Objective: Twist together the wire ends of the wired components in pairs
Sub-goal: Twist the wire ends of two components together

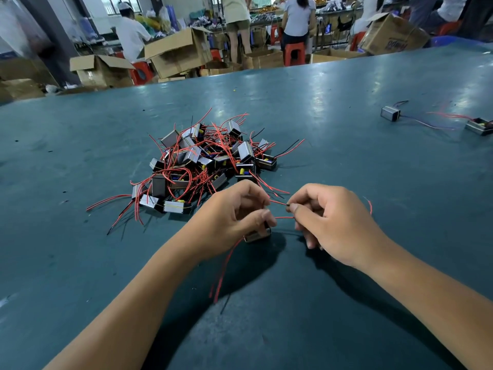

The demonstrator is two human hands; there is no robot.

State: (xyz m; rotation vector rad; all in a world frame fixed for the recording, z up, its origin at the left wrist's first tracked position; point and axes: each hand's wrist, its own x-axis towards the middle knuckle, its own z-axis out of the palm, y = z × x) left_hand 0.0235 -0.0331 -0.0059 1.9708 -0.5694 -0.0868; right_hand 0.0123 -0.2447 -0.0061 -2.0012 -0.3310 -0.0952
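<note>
Lying left of centre on the dark teal table (80, 161), a heap of small silver-and-black box-shaped components with red and black wires (202, 158) sits just beyond the hands. The left hand (234, 217) curls its fingers round one small metal-cased component (257, 235), whose long red leads (224, 268) trail toward the near edge. Between the hands runs a short thin red wire (277, 202), its end pinched between thumb and forefinger of the right hand (330, 222). Far right, well apart, two more boxed components joined by dark wires (432, 121) rest on the table.
</note>
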